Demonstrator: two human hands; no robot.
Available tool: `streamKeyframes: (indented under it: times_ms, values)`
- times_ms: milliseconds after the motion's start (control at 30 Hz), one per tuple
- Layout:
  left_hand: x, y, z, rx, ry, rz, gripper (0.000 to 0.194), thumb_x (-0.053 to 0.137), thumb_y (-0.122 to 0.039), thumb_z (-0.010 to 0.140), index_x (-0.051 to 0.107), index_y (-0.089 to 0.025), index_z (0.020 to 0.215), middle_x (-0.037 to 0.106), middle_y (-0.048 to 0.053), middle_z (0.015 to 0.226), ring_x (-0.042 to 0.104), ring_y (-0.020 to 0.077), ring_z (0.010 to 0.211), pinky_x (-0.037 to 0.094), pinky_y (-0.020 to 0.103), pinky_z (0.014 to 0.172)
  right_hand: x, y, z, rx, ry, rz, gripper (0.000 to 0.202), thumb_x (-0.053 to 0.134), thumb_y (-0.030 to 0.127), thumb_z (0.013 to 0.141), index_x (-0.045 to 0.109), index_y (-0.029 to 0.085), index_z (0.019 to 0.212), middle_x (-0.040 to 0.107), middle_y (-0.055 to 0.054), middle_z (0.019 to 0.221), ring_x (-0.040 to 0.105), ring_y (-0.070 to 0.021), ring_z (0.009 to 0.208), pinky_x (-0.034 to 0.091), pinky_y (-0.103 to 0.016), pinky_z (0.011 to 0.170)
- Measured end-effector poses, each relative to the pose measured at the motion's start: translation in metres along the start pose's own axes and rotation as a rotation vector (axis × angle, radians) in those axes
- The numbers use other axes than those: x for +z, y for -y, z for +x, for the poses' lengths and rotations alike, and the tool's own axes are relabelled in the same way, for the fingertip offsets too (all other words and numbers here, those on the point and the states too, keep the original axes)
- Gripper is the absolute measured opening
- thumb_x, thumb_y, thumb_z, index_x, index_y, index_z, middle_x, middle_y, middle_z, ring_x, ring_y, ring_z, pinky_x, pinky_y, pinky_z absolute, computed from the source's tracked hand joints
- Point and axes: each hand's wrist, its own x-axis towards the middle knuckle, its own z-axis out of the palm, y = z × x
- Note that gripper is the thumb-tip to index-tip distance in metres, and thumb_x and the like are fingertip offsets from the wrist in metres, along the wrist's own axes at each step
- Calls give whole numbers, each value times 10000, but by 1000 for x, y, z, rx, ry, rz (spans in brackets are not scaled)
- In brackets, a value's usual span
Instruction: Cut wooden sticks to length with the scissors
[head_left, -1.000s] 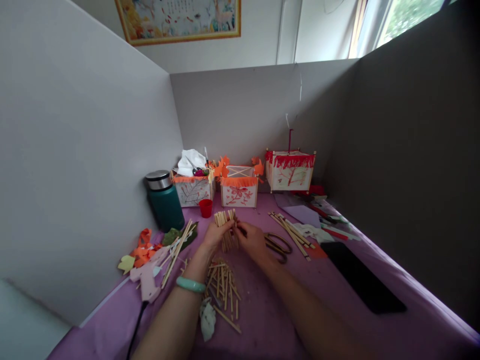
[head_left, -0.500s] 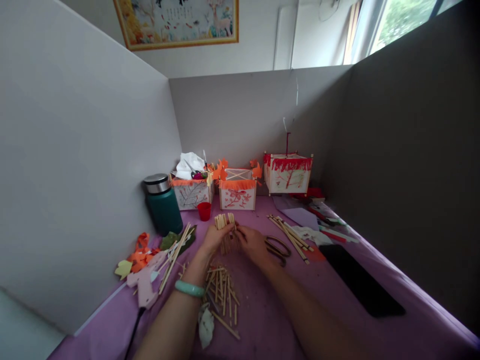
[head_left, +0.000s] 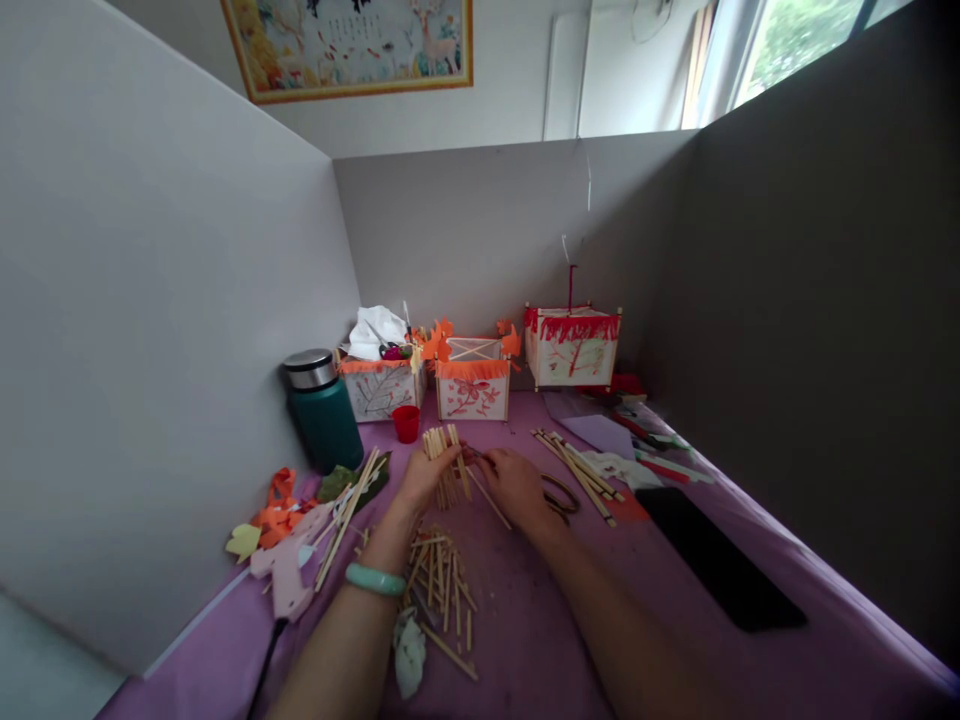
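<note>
My left hand, a pale green bangle on its wrist, is closed around an upright bundle of short wooden sticks. Just to the right, my right hand has its fingers pinched close to the bundle. A small dark thing shows at its fingertips, too small to make out. One thin stick slants down between the hands; whether the right hand touches it I cannot tell. Below the hands, several loose short sticks lie in a heap on the purple cloth, beside a crumpled white tissue.
Left stand a green bottle and a pink glue gun. Decorated paper lanterns and a red cup are behind. Scissors, longer sticks and a black phone lie right. Grey partitions enclose the table.
My right hand has moved slightly right, away from the bundle. One stick now leans apart at the bundle's right side, and a thin stick shows between the hands. The view has shifted a little.
</note>
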Motion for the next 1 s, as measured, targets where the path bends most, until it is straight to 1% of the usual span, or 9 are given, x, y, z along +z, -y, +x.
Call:
streamKeyframes:
  times_ms: [67,200,367,467,533,633,733,867,1000]
  values:
    - [-1,-1,0,30,-17,-22,519,896,-435,566,695,-126,931,756,139,860,741,323,856,571,382,697,2,1,0,-27,10,110,332,471,331,1016,774,197,1020,771,-82,999,689,-197,890,426,-264,748]
    - [-4,-2,0,47,-15,-94,538,911,-444,552,691,-126,927,759,138,867,742,340,889,593,428,760,6,3,0,-114,69,303,249,581,343,954,781,224,1044,783,-42,986,692,-187,859,435,-250,740]
    - [-5,0,1,-10,-3,-178,476,912,-360,592,678,-120,930,762,149,871,744,341,904,610,437,782,21,2,0,-129,137,457,196,595,254,901,780,193,883,762,-24,837,656,-169,766,439,-242,695]
    - [-4,-3,1,-86,-21,-210,401,874,-282,661,664,-111,957,760,155,870,744,331,925,620,420,771,31,-2,3,-85,247,733,237,620,337,880,743,169,767,694,0,688,605,-147,641,440,-237,614]
    - [-5,-6,1,-117,-40,-239,339,837,-234,703,651,-112,959,760,154,876,749,314,915,624,410,771,33,-6,6,21,284,925,332,638,457,864,719,164,732,665,0,642,576,-137,575,434,-236,559]
    - [-6,-10,1,-124,-76,-288,252,768,-175,765,640,-119,975,762,140,874,757,289,878,624,405,786,23,-18,8,203,177,1161,427,621,582,849,719,168,828,721,-48,772,613,-150,613,437,-234,535]
    - [-7,-14,1,-119,-112,-330,171,692,-127,820,637,-120,981,757,117,823,761,266,823,622,400,792,1,-37,3,308,4,1427,491,473,616,926,698,181,959,745,-121,1007,685,-203,802,508,-282,627]
    - [-9,-16,1,-104,-151,-369,103,599,-79,875,631,-123,962,746,89,772,755,226,748,622,377,784,-25,-60,-11,314,-142,1686,642,216,658,984,664,199,1023,697,-172,1213,649,-262,1138,542,-421,881]
    - [-14,-15,2,-102,-186,-388,118,544,-80,917,639,-134,962,750,83,800,745,195,709,617,322,722,-34,-71,-19,261,-196,1664,807,22,702,956,658,207,1013,673,-189,1254,588,-264,1269,509,-463,986]
